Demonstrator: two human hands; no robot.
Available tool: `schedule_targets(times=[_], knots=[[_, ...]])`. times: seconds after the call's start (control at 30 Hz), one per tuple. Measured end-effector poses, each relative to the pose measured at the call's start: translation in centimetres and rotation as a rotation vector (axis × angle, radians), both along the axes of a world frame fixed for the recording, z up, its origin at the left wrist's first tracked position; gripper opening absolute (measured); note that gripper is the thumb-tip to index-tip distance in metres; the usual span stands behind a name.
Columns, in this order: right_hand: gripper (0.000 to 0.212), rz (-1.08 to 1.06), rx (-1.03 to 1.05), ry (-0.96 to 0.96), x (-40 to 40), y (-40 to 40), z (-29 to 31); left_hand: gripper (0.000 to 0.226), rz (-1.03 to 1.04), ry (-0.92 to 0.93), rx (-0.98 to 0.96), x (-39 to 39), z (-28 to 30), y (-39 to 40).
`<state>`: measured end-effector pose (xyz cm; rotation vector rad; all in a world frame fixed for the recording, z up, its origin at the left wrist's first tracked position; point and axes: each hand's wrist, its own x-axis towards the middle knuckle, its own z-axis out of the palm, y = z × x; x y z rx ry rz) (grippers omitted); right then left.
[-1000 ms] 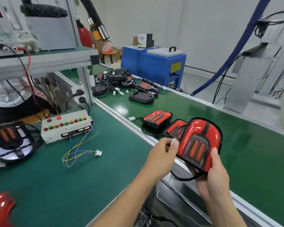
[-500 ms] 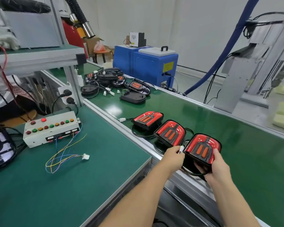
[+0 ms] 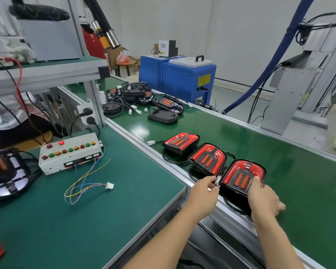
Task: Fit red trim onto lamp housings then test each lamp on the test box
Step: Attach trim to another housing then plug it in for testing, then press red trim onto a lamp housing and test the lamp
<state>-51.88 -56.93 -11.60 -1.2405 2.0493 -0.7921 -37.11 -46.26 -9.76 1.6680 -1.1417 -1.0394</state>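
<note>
Red trim already sits on the lamp (image 3: 242, 176) under your hands, and you set it on the green conveyor belt (image 3: 303, 183) as third in a row with two other finished lamps (image 3: 208, 159), presumably so they leave in order. Your right hand (image 3: 265, 198) lies over the lamp's near edge, fingers curved down on the housing, steadying it as it meets the belt; whether that grip is a true clasp or only a press, I cannot tell. Your left hand (image 3: 205, 190) pinches the lamp's small white connector (image 3: 218, 181) between thumb and fingertips, just beside the housing's left edge, which keeps the lead from dragging or catching under the lamp. The black cable loops out beneath the housing.

On the tabletop (image 3: 85, 220) to your left, the test box (image 3: 71, 155) waits with its coloured wires and white plug (image 3: 110, 185) lying free, one red button lit. Untrimmed black housings (image 3: 163, 116) lie farther up the belt, so judge the batch as partly done.
</note>
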Motion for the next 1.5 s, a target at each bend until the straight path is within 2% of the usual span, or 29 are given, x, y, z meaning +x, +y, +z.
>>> schedule_targets(times=[0.1,0.2,0.3,0.37,0.43,0.57,0.67,0.73,0.8,0.87,0.93,1.1,1.23,1.4,1.5], knots=[[0.084,-0.034,-0.034,0.066,-0.6,0.4,-0.2,0.035,0.056,0.029,-0.046,0.6,0.0,3.4],[0.102,-0.068,-0.097,0.075,-1.7,0.4,-0.7,0.026,0.114,0.094,-0.08,1.8,-0.2,7.7],[0.115,-0.034,-0.22,-0.024,0.1,1.9,-1.5,0.027,0.213,0.146,-0.123,3.2,-0.4,12.0],[0.103,0.118,-0.379,-0.061,2.8,3.7,-1.5,0.028,0.3,0.169,-0.145,4.4,-0.4,14.6],[0.083,0.35,-0.476,-0.236,6.3,6.4,-0.4,0.032,0.38,0.158,-0.163,5.9,-0.1,17.3],[0.045,0.722,-0.677,-0.362,15.2,16.0,1.1,0.034,0.526,0.072,-0.169,9.2,1.1,22.9],[0.027,1.134,-0.412,-0.448,21.3,22.7,1.0,0.037,0.652,-0.036,-0.164,11.6,2.3,27.3],[0.019,1.299,-0.218,-0.449,24.0,25.4,0.3,0.038,0.721,-0.104,-0.164,12.8,2.9,30.1],[0.016,1.457,-0.122,-0.38,25.7,27.3,-0.1,0.034,0.792,-0.141,-0.162,13.5,3.2,32.7],[0.013,1.56,-0.111,-0.253,26.9,28.9,-0.8,0.03,0.861,-0.148,-0.153,13.7,3.1,35.0],[0.006,1.553,-0.169,-0.143,27.7,29.5,-1.2,0.031,0.917,-0.126,-0.146,13.2,3.0,37.0],[0.01,1.552,-0.185,0.014,29.0,30.4,-0.7,0.032,1.07,-0.154,-0.164,13.4,3.7,41.2],[0.016,1.504,-0.208,-0.014,29.1,31.1,-0.5,0.028,1.173,-0.196,-0.165,15.5,5.4,43.2],[0.013,1.521,-0.223,-0.021,29.1,31.3,-0.3,0.019,1.293,-0.387,-0.11,18.8,6.4,44.6],[0.013,1.517,-0.24,-0.033,29.0,31.2,-0.6,0.029,1.451,-0.552,-0.023,23.4,6.8,45.9]])
